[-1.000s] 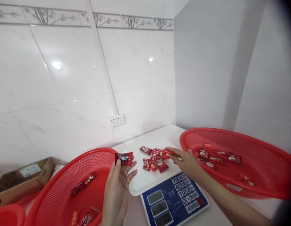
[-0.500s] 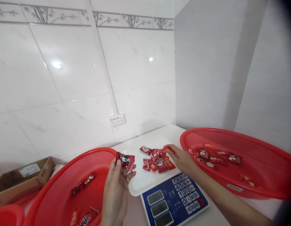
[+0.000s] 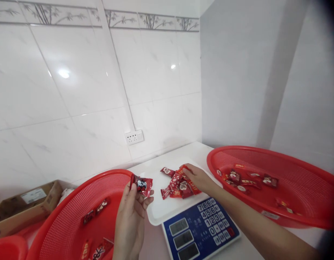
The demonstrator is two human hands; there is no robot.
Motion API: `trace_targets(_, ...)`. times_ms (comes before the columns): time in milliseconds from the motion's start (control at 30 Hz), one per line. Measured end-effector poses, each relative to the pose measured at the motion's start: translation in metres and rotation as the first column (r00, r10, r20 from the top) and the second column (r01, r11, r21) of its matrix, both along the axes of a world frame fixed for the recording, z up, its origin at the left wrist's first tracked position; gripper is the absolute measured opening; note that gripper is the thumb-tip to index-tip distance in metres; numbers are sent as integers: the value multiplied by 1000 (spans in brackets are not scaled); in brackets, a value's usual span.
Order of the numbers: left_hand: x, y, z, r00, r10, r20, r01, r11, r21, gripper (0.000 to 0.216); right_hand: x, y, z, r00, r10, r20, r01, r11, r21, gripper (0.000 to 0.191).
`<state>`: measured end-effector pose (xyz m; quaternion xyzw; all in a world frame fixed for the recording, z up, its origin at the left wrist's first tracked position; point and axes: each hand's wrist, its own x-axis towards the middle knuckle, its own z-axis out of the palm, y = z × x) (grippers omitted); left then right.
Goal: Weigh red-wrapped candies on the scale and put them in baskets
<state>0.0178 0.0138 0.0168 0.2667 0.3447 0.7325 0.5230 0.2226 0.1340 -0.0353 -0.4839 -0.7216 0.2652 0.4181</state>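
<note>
Pinched between thumb and fingers, a shiny dark-red wrapped candy (image 3: 142, 185) is in my left hand (image 3: 133, 213), above the right rim of the left red basket (image 3: 83, 189). My right hand (image 3: 195, 177) reaches over the white weighing pan (image 3: 158, 211), its fingers closed on an orange-red wrapped candy (image 3: 182, 169). Under and beside those fingers lies a pile of red wrapped candies (image 3: 184, 187), partly covered by the hand. One small candy (image 3: 167, 171) lies at the pile's far left edge. In front of the pan is the scale's blue keypad panel (image 3: 202, 229).
Several candies lie in the left basket. At right, another red basket (image 3: 297, 162) holds more candies. A cardboard box (image 3: 29, 198) and a smaller red container (image 3: 10, 247) stand at far left. A tiled wall with a socket (image 3: 134, 137) rises behind the white table.
My right hand has moved left across the pan with its candy, and the pile is bunched more tightly. My left hand has shifted slightly left, still holding its candy.
</note>
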Motion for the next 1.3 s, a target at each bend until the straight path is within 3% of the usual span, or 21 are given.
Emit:
trace_targets(133, -1, 0, 1, 1000, 16, 5, -16, 1000, -3, 30, -3, -1, 2, 999, 35, 24, -34, 999, -17, 24)
trace_targets(233, -2, -2, 3, 999, 26, 21, -26, 1000, -1, 30, -3, -2, 7, 1000, -15, -2, 15, 1000, 14, 25)
trace_targets(367, 0, -4, 6, 999, 43, 30, -43, 999, -4, 28, 1, -9, 13, 975, -30, -219, 24, 999, -30, 27)
trace_targets(467, 0, -5, 9, 997, 47, 55, -47, 999, -14, 17, 6, -22, 16, 838, 23, -545, -158, 966, -202, 25)
trace_targets(533, 0, -6, 11, 994, 45, 95, -44, 999, -18, 8, 12, -31, 18, 727, -29, -687, -239, 926, -292, 22)
trace_targets(700, -6, -7, 15, 972, 1, 234, 16, 997, -74, 25, 37, -45, 25, 563, -196, -803, -312, 849, -426, 16)
trace_targets(900, -6, -7, 18, 954, -11, 301, 42, 994, -98, 31, 49, -55, 30, 334, -272, -903, -437, 804, -404, 13)
trace_targets(967, -4, -8, 18, 953, 31, 300, 10, 991, -136, 27, 48, -55, 29, 371, -240, -897, -415, 822, -391, 20)
trace_targets(1000, -4, -8, 18, 954, 57, 295, -12, 988, -153, 25, 47, -54, 27, 438, -212, -874, -373, 842, -391, 20)
trace_targets(1067, -3, -10, 18, 954, 102, 281, -55, 984, -172, 21, 44, -47, 23, 663, -136, -736, -221, 904, -366, 17)
trace_targets(1133, -2, -11, 18, 957, 111, 269, -65, 983, -172, 19, 39, -36, 18, 888, -74, -455, -35, 973, -227, 12)
trace_targets(1167, -1, -12, 18, 959, 103, 265, -58, 983, -174, 19, 35, -30, 16, 955, -59, -291, 20, 991, -136, 13)
trace_targets(1233, 1, -12, 19, 963, 84, 257, -38, 983, -180, 19, 28, -17, 11, 1000, -22, -19, 22, 1000, -10, 20)
trace_targets(1300, 2, -12, 19, 965, 79, 249, -33, 983, -183, 18, 20, -7, 8, 988, 60, 145, -63, 998, 13, 26)
